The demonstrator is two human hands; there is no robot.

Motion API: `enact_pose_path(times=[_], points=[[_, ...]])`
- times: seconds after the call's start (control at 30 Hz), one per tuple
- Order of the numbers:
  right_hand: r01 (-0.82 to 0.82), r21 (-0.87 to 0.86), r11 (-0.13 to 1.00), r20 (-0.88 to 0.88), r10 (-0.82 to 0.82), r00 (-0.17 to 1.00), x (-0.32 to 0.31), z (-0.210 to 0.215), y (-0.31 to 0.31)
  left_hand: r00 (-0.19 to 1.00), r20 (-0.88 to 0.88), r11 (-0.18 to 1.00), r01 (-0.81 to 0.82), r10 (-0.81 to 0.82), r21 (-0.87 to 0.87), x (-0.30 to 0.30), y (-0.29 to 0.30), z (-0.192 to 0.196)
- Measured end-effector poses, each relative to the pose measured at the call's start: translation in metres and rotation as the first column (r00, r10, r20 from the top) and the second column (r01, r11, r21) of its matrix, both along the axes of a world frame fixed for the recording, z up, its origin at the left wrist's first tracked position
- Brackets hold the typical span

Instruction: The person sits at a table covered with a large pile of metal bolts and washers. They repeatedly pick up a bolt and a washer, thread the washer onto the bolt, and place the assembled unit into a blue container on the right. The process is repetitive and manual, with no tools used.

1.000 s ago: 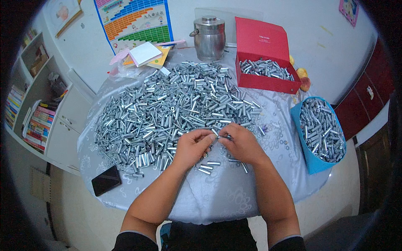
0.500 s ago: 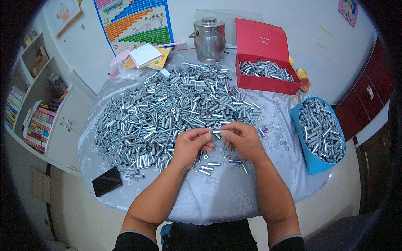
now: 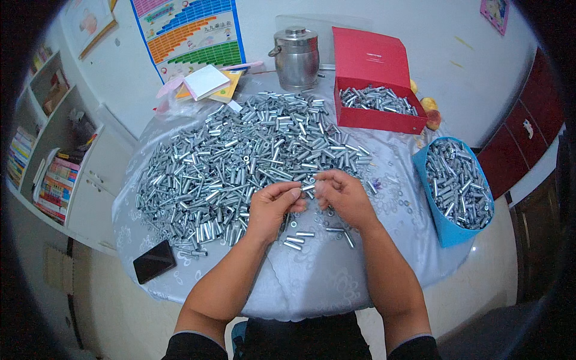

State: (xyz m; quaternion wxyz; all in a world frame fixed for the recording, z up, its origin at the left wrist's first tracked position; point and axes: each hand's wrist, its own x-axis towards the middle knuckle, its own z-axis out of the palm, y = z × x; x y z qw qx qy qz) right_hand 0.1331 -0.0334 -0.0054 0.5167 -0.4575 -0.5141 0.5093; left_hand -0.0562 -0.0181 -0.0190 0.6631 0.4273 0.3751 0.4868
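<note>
A large heap of short silvery metal tubes (image 3: 240, 150) covers the middle and left of the cloth-covered table. At its near edge my left hand (image 3: 275, 209) is closed, thumb and forefinger pinching one small metal tube (image 3: 308, 188) that points to the right. My right hand (image 3: 345, 198) is beside the tube's other end, its fingers curled and the thumb near the forefinger. Whether something tiny is in that pinch is too small to tell. Several loose tubes (image 3: 294, 243) lie on the cloth below my hands, with a small ring (image 3: 294, 224) close by.
A blue bin (image 3: 447, 231) full of tubes stands at the right. An open red box (image 3: 378, 122) holding more is at the back, beside a steel canister (image 3: 297, 63). A black phone (image 3: 154, 262) lies at the left front. Small rings (image 3: 401, 201) are scattered on the right.
My right hand has shifted slightly up, and its fingertips have come off the tube's right end. My left hand stays in nearly the same place with the tube, which now tilts a little.
</note>
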Motion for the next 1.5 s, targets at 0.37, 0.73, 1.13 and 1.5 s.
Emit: enact_pose_path(times=[0.37,0.73,1.13,1.5], points=[[-0.032,-0.101,0.994,-0.04,0.028,0.999,0.007,-0.001,-0.011,0.986,-0.169,0.99,0.019,0.005,0.138,0.011,-0.008,0.005],[0.112,-0.07,0.991,-0.11,-0.119,0.987,0.044,0.009,-0.091,0.945,-0.238,0.941,0.274,-0.225,0.198,0.047,-0.044,0.033],[0.612,0.137,0.779,0.141,-0.627,0.766,0.141,0.021,-0.166,0.879,-0.069,0.863,0.477,-0.473,0.168,0.193,-0.068,0.04],[0.541,0.725,0.425,0.596,-0.781,-0.185,0.214,0.029,-0.18,0.979,0.029,0.974,0.199,-0.203,0.11,0.175,-0.009,0.034]])
